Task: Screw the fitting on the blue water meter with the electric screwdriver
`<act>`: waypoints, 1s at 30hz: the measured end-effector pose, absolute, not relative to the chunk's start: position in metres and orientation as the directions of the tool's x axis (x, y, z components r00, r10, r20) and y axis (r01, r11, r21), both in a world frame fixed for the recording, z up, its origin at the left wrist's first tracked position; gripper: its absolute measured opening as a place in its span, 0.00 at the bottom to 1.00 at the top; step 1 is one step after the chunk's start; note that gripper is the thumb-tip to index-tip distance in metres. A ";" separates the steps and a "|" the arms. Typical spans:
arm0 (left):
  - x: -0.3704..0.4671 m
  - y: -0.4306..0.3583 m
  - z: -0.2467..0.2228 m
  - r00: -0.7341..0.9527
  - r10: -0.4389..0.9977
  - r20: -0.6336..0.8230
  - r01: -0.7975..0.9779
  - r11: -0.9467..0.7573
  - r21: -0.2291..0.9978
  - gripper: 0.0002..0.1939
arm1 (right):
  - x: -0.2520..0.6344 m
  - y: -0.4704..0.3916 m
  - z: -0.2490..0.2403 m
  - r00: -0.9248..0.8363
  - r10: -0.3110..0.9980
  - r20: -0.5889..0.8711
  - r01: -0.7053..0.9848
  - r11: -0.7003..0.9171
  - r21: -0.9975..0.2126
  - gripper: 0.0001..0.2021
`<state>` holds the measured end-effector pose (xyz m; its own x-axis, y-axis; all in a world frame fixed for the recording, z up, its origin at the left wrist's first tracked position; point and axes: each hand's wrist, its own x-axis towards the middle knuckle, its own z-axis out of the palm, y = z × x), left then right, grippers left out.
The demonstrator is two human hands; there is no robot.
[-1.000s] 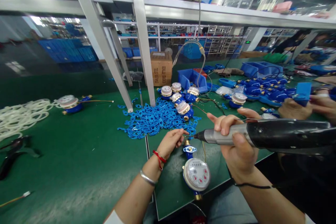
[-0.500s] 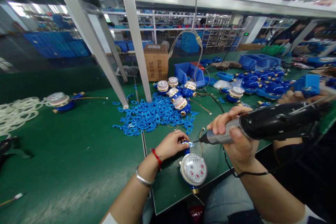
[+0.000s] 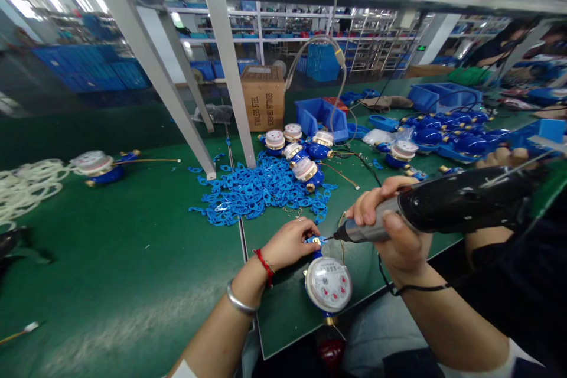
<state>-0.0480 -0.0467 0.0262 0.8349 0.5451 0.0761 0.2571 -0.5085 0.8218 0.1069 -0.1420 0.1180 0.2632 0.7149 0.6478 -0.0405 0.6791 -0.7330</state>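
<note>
While my left hand (image 3: 290,242) pinches the small blue clip (image 3: 315,241) at the top end of the blue water meter with its round white dial (image 3: 328,284), my right hand (image 3: 390,233) is wrapped around the grey-and-black electric screwdriver (image 3: 443,209). Its long axis runs across me, tip pointing to 9 o'clock at the clip. That meter lies on the green worktop (image 3: 133,260), axis running 12 to 6, with a heap of blue plastic clips (image 3: 257,195) at 11 o'clock.

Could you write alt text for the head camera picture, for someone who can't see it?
A person's right hand points a powered screwdriver at a blue clip that the left hand pinches on a water meter, on a green workbench beside a pile of blue clips.
</note>
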 end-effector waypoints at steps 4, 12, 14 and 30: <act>-0.048 -0.046 0.026 0.838 0.541 0.070 0.260 -0.509 0.821 0.08 | 0.106 -0.140 0.115 0.240 0.734 0.636 -0.058 0.665 -0.745 0.13; -0.048 -0.047 0.028 0.845 0.533 0.038 0.284 -0.507 0.814 0.07 | 0.105 -0.131 0.121 0.137 0.804 0.579 -0.039 0.589 -0.807 0.12; -0.047 -0.046 0.027 0.845 0.533 0.044 0.282 -0.513 0.811 0.07 | 0.104 -0.128 0.122 0.117 0.813 0.570 -0.024 0.577 -0.817 0.12; -0.047 -0.046 0.026 0.857 0.514 0.048 0.288 -0.553 0.782 0.08 | 0.100 -0.119 0.116 0.094 0.845 0.527 0.008 0.529 -0.849 0.13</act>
